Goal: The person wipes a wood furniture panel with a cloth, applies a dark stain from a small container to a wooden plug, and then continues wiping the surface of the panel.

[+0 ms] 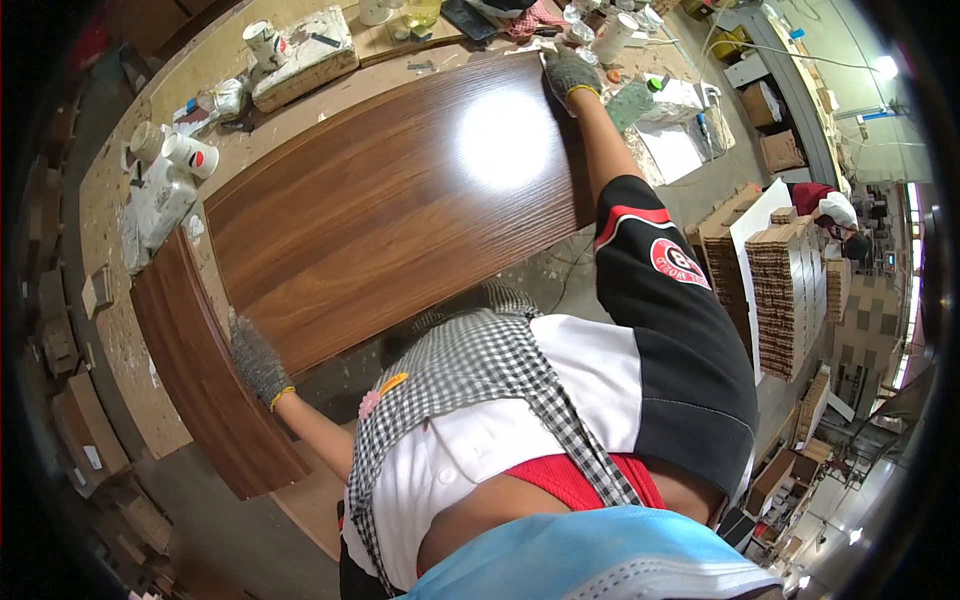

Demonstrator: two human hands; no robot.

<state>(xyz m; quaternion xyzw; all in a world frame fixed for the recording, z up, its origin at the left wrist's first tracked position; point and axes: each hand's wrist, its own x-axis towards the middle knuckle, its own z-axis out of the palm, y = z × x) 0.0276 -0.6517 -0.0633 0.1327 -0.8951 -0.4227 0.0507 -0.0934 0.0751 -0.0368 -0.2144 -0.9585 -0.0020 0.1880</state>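
With my right hand (pixel 572 80) at the far right corner of the board (pixel 390 190) and my left hand (pixel 260 362) at its near left, whether clamped I can't tell, I'd best steady it evenly across the bench (pixel 107 210), clear of the strip (pixel 205 370).

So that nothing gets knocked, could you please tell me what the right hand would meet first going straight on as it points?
Probably the crumpled reddish cloth beyond the gloved right hand, though depth is unclear in this single view.
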